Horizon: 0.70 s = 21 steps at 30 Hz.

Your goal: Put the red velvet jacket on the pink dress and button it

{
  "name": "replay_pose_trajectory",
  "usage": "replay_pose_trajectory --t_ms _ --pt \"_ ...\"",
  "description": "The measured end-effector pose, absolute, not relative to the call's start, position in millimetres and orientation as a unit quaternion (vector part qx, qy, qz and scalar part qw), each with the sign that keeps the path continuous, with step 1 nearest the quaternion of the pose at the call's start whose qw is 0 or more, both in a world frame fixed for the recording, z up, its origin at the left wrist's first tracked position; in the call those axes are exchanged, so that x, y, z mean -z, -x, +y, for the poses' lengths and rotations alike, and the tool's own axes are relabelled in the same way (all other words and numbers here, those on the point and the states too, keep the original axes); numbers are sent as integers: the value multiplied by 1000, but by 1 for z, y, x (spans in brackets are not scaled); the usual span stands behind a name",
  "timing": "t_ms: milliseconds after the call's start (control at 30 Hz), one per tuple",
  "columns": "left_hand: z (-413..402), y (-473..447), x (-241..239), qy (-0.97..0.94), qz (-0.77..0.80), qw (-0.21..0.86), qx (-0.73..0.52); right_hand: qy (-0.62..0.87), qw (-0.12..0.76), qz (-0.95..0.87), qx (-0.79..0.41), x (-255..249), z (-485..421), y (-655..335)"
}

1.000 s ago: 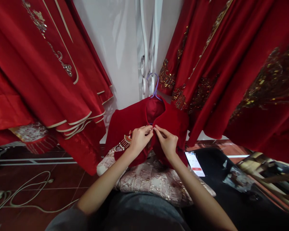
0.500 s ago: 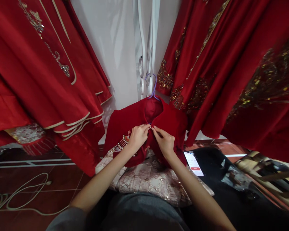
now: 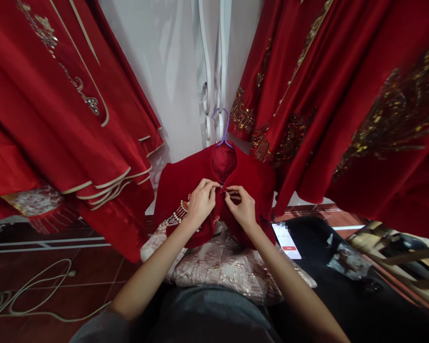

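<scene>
A small red velvet jacket [image 3: 180, 186] hangs on a purple hanger [image 3: 221, 127] in front of me, over a pale pink brocade skirt [image 3: 221, 267]. My left hand [image 3: 201, 201] and my right hand [image 3: 240, 206] meet at the jacket's front opening just below the collar. Both pinch the fabric edges there, fingers curled tight around the closure. A beaded tassel ornament [image 3: 180, 213] dangles from the jacket beside my left wrist.
Red embroidered gowns hang at the left [image 3: 57, 109] and right [image 3: 343, 95]. A lit phone [image 3: 286, 240] lies on a black surface at the right. A white ornate rack [image 3: 214, 71] stands behind. Pale cables [image 3: 39, 290] loop on the red tiled floor.
Both hands have shifted slightly down the jacket's front and their fingers have curled tighter on the closure. The view has drifted a little.
</scene>
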<state>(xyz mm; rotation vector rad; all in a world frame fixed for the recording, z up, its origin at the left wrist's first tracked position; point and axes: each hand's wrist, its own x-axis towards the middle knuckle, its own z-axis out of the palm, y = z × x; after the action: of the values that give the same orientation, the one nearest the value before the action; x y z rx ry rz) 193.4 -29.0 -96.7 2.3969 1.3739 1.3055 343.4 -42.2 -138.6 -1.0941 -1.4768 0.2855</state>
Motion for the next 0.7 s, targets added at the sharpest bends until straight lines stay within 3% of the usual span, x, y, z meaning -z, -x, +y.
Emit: replay_pose_trajectory --t_ms 133,367,567,700 --pt "-35 -198 106 -783 452 61 -424 463 586 -653 -123 137 -41 -344" --pt "-38 -196 116 -703 447 242 -497 446 603 -639 -169 124 -42 -350" --pt "-46 -185 111 -729 446 153 -497 423 612 -632 -218 110 -49 -353" --pt "-44 -189 114 -705 456 171 -515 413 604 -637 -242 108 -51 -354"
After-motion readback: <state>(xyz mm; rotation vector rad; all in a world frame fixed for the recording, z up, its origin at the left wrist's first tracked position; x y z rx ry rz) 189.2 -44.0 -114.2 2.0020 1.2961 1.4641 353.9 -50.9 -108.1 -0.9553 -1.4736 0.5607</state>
